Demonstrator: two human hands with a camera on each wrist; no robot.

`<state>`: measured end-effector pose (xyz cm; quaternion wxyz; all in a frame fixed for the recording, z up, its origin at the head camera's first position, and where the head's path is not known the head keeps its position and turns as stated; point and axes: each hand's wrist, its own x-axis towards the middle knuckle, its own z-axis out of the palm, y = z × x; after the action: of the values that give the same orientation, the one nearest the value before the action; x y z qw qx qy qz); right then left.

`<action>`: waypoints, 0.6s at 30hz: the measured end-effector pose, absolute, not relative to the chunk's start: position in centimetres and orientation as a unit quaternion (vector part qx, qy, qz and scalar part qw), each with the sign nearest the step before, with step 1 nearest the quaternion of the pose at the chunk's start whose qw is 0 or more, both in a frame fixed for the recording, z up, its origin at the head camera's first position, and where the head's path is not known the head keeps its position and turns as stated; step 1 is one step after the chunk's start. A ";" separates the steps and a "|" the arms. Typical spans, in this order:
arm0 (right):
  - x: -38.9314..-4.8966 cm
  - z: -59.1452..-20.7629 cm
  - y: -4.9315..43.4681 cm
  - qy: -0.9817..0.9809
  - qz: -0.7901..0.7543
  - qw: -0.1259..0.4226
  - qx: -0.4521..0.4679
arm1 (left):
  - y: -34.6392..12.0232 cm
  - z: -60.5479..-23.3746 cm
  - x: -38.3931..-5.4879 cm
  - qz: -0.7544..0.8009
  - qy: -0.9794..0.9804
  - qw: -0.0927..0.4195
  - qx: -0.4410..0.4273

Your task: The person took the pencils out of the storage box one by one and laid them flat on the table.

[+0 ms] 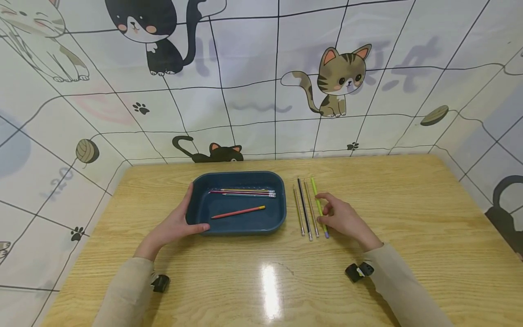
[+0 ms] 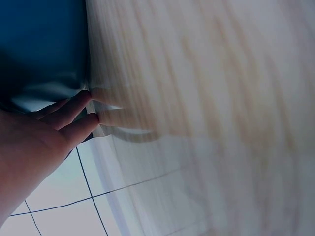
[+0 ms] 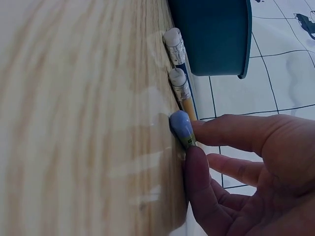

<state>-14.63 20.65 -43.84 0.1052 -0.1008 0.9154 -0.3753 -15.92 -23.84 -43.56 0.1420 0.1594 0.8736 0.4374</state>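
My left hand (image 1: pixel 175 222) holds the near left corner of a dark blue tray (image 1: pixel 241 233), its thumb over the front rim and its fingers along the left wall. With thumb and forefinger, my right hand (image 1: pixel 345 219) pinches a yellow-green pencil (image 1: pixel 314 185) lying on the table; its bluish-purple end (image 3: pixel 181 125) shows in the right wrist view. Just left of it lie a gold pencil (image 1: pixel 311 209), a dark blue pencil (image 1: pixel 304 209) and another gold pencil (image 1: pixel 298 211). Inside the tray are a red pencil (image 1: pixel 238 212) and a bundle of several pencils (image 1: pixel 249 193).
The wooden table (image 1: pixel 229 281) ends at a white wall covering (image 1: pixel 253 104) printed with cats and grid lines, which also runs along both sides. A black wrist camera (image 1: pixel 160 283) sits at the left cuff, another camera (image 1: pixel 359 271) at the right.
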 end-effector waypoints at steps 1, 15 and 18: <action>-14.6 -43.8 20.6 0.916 -0.375 0.106 -0.099 | -23.9 -43.6 -15.9 0.438 0.873 0.142 0.159; -14.9 -42.6 21.0 0.908 -0.397 0.104 -0.081 | -23.7 -43.4 -15.9 0.432 0.877 0.139 0.157; -15.2 -42.3 20.9 0.908 -0.401 0.100 -0.074 | -23.7 -43.4 -15.9 0.430 0.878 0.137 0.157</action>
<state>-15.17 20.93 -42.26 0.0999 -0.0735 0.9075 -0.4013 -15.88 -23.75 -43.39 0.1374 0.1574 0.8781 0.4304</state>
